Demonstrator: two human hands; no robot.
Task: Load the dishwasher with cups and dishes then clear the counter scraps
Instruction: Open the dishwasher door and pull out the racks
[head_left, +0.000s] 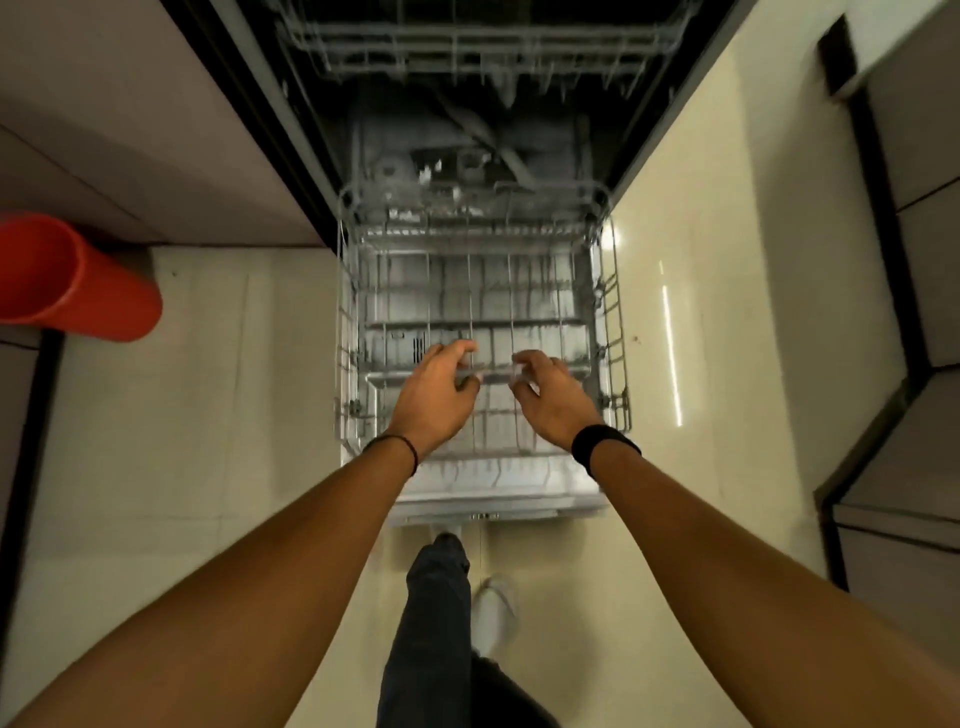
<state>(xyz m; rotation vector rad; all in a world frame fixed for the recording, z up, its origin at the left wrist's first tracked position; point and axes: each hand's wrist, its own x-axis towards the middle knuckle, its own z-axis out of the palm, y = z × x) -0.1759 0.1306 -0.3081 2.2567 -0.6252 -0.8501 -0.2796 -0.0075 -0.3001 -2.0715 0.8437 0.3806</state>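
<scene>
The dishwasher stands open with its grey wire lower rack (615, 322) pulled out over the lowered door (498, 499). Both my hands reach into the front half of the rack. My left hand (436, 395) and my right hand (550, 400) each pinch one end of a thin, flat, glassy piece (491, 370) held level between them. Blur hides whether it is a clear dish or a part of the rack. No other dishes show in the rack. The upper rack (467, 47) sits inside the machine at the top of the view.
An orange bin (78, 275) stands on the pale floor (208, 415) to the left. Cabinet fronts (130, 130) flank the dishwasher on the left, and more units (909, 260) line the right. My leg (431, 623) and white shoe (493, 603) stand just before the door.
</scene>
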